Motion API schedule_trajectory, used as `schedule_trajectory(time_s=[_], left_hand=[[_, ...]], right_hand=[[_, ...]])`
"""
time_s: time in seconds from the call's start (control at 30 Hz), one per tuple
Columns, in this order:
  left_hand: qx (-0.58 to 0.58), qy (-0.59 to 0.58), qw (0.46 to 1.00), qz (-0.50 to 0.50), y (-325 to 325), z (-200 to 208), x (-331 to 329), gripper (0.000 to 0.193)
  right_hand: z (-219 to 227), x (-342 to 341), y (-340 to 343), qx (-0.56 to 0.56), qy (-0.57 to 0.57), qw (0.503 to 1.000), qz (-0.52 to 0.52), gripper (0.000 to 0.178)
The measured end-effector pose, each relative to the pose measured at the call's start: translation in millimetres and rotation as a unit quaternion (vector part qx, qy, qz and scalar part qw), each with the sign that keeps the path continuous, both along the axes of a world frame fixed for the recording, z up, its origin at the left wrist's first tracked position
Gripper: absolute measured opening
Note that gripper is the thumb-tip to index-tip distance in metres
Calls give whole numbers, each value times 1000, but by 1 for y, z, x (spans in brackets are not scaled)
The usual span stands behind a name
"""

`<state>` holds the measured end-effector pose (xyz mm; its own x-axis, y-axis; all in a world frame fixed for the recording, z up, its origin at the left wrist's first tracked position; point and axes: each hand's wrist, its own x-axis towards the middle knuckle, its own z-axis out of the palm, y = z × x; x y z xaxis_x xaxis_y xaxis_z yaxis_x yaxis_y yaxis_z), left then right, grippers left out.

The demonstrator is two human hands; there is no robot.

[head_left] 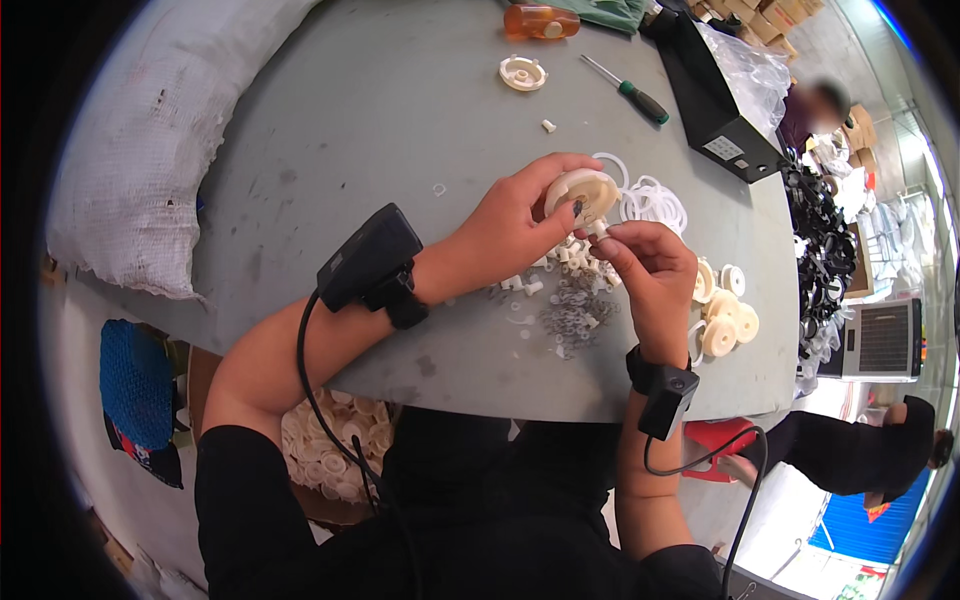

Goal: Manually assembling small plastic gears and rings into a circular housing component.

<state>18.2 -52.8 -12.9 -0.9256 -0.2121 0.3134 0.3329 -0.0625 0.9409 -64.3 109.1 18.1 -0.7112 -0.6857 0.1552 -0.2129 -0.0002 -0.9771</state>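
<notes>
My left hand [540,205] grips a round cream plastic cap [592,190], its hollow side facing me and the thumb pressing inside the rim. Close against that cap, my right hand [652,258] pinches a small white plastic plug [598,229] between thumb and fingertips. Whether the plug touches the cap I cannot tell. Under both hands lies a heap of similar small white plugs [575,256]. Nearer to me spreads a pile of small translucent rings [577,312]. White sealing rings [655,203] are stacked just beyond my right hand.
Cream round caps [722,322] lie at the right. Farther off are another cap [523,72], a screwdriver [640,100], an orange bottle [541,22] and a black box [715,95]. A white woven sack [150,140] borders the left; a box of cream parts [335,445] stands below the table edge.
</notes>
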Motion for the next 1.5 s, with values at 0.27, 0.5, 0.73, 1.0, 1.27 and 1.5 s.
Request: schedule_trajectory(time_s=[0.27, 0.5, 0.73, 1.0, 1.27, 1.5], left_hand=[[-73, -14, 996, 40, 3, 1, 5, 39], [-146, 11, 988, 41, 8, 1, 8, 44], [-109, -2, 993, 39, 14, 7, 9, 46], [5, -15, 1000, -2, 16, 5, 8, 44], [128, -28, 990, -55, 17, 6, 5, 48], [157, -40, 984, -75, 19, 6, 2, 49]], right_hand=[[-6, 3, -3, -20, -9, 1000, 14, 11], [-7, 4, -4, -36, -11, 999, -8, 12], [-5, 8, -6, -41, -36, 998, -24, 14], [-10, 11, -9, -29, -8, 999, -46, 14], [-15, 9, -5, -51, 31, 997, -48, 12], [-8, 7, -6, -12, 22, 998, -53, 12]])
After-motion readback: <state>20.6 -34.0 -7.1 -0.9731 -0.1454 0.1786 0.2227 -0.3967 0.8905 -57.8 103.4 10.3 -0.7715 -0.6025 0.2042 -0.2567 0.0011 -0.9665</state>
